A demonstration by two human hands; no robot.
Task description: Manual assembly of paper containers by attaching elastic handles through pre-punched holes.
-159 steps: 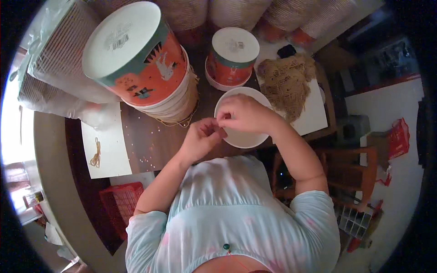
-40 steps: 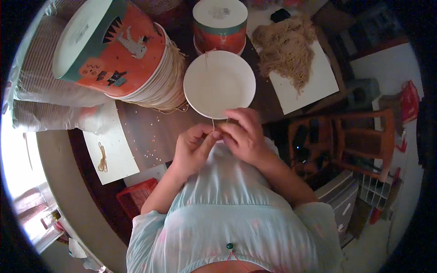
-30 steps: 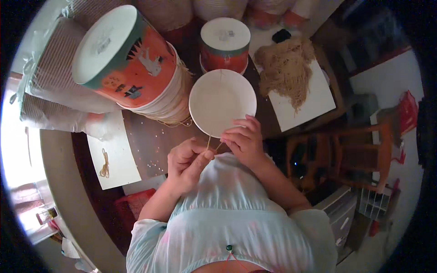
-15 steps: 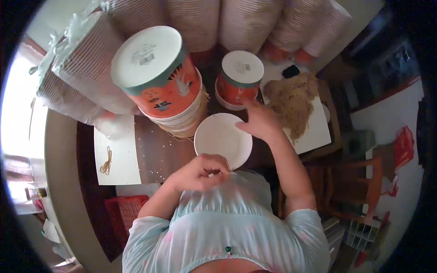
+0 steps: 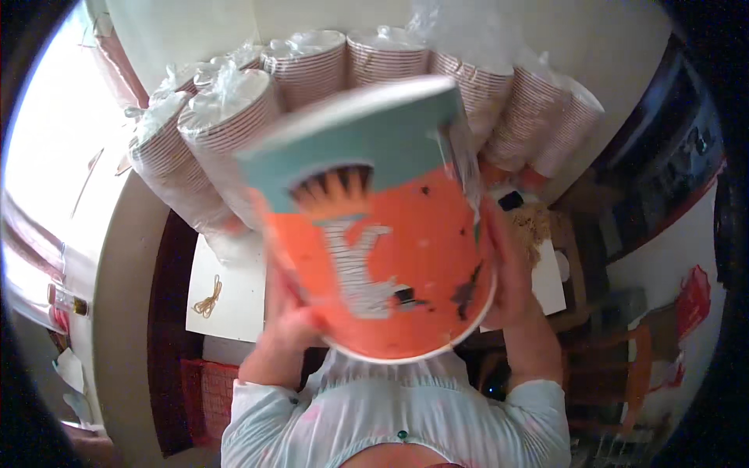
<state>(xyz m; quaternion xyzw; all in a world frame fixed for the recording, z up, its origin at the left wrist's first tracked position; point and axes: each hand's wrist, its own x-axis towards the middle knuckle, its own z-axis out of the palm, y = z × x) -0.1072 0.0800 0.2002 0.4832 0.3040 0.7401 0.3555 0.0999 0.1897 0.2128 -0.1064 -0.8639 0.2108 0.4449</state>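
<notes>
A large orange and green paper bucket (image 5: 398, 249) is raised close in front of me, tilted and slightly blurred. Its wide white rim faces down and its base is up. My left hand (image 5: 292, 316) grips the lower left side, and my right hand (image 5: 509, 269) is wrapped round the right side. Dark and white printed shapes cover the wall, with dark marks near the lower right rim. The bucket hides most of the table's middle.
Tall stacks of paper buckets in clear plastic (image 5: 308, 66) line the back. A bundle of tan cord (image 5: 207, 298) lies on a white board (image 5: 238, 312) at the left. Tan stringy material (image 5: 538, 226) sits at the right, near a wooden chair (image 5: 636, 374).
Both hands have left the white bucket on the table and now hold a large orange bucket up near the head. The view has tilted, showing more of the wall.
</notes>
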